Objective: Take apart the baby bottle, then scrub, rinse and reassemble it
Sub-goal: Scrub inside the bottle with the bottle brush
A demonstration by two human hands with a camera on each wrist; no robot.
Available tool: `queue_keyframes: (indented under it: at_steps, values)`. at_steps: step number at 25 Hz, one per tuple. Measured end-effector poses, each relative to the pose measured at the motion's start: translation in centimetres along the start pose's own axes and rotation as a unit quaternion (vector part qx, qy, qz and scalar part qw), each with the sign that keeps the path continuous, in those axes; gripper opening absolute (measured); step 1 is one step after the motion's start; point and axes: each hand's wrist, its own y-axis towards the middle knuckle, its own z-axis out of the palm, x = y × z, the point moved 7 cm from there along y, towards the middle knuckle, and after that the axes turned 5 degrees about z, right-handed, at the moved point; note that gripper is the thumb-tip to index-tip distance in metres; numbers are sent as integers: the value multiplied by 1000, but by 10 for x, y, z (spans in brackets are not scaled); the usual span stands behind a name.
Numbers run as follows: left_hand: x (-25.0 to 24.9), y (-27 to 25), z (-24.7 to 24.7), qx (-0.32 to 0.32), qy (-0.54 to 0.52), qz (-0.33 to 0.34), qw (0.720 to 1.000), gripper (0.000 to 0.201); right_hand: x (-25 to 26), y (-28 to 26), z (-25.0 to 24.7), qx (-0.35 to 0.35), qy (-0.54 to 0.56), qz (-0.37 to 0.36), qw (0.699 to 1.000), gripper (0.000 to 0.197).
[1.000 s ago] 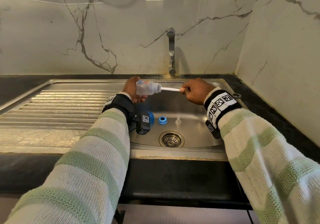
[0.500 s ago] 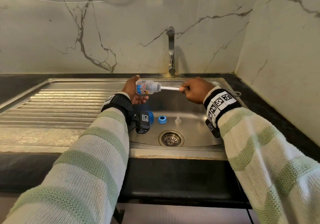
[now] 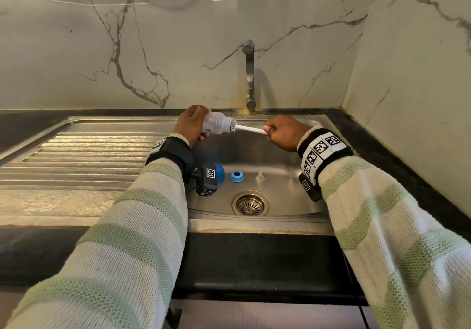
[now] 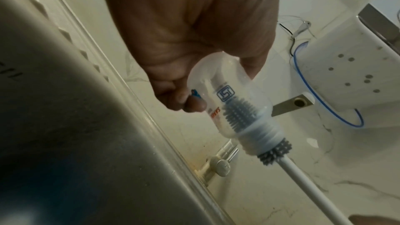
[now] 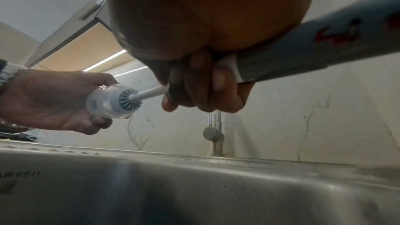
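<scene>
My left hand point(image 3: 191, 125) grips the clear baby bottle point(image 3: 216, 125) by its base, lying sideways over the sink basin point(image 3: 285, 155), mouth to the right. My right hand point(image 3: 283, 132) grips the white handle of the bottle brush point(image 3: 251, 129). The grey bristle head point(image 4: 242, 117) sits inside the bottle point(image 4: 227, 98), with a few bristles out past the threaded neck. The right wrist view shows the bristles point(image 5: 127, 99) filling the bottle mouth. On the basin floor lie a blue cap point(image 3: 219, 173), a blue screw ring point(image 3: 237, 176) and a clear teat point(image 3: 259, 177).
A steel tap point(image 3: 249, 74) stands on the back rim, closed. The drain strainer point(image 3: 250, 204) is at the basin front. A ribbed draining board point(image 3: 84, 155) stretches left. Marble walls close the back and right.
The bottle has turned in my left hand, so its coloured print has rolled away from view. The brush has slid slightly outward along the neck. Both hands stay over the basin.
</scene>
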Motion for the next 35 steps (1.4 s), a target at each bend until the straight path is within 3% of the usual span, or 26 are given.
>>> queue_keyframes:
  at_steps: [5, 7, 10, 12, 16, 18, 21, 25, 31, 35]
  values:
    - [-10, 4, -8, -32, 133, 22, 990, 45, 0, -2, -7, -24, -4, -22, 999, 24]
    - [-10, 2, -11, -33, 137, -6, 990, 42, 1, -4, -9, -37, 0, -37, 999, 23]
    - [2, -2, -18, -36, 72, -100, 992, 37, 10, -7, -14, -62, -21, -75, 995, 25]
    - [6, -1, -25, -44, 74, -111, 990, 41, 14, -9, -17, -83, -35, -98, 991, 25]
    - [-2, 3, -53, -124, 90, -47, 987, 35, -16, -11, -31, -121, -11, -44, 992, 24]
    - [4, 5, -49, -97, 82, -62, 990, 31, -29, -12, -37, -137, 4, -20, 990, 26]
    - [21, 2, -24, -45, -17, -123, 991, 36, -23, -7, -31, -121, 6, -14, 993, 26]
    - [22, -5, 2, 18, -157, -183, 970, 40, -16, -2, -24, -135, 23, -14, 991, 24]
    - [23, -12, 5, -15, -282, -218, 934, 37, 3, -3, -12, -81, 57, -60, 993, 28]
    - [27, -15, 9, -28, -311, -215, 925, 22, -1, -3, -5, -43, 96, -28, 994, 31]
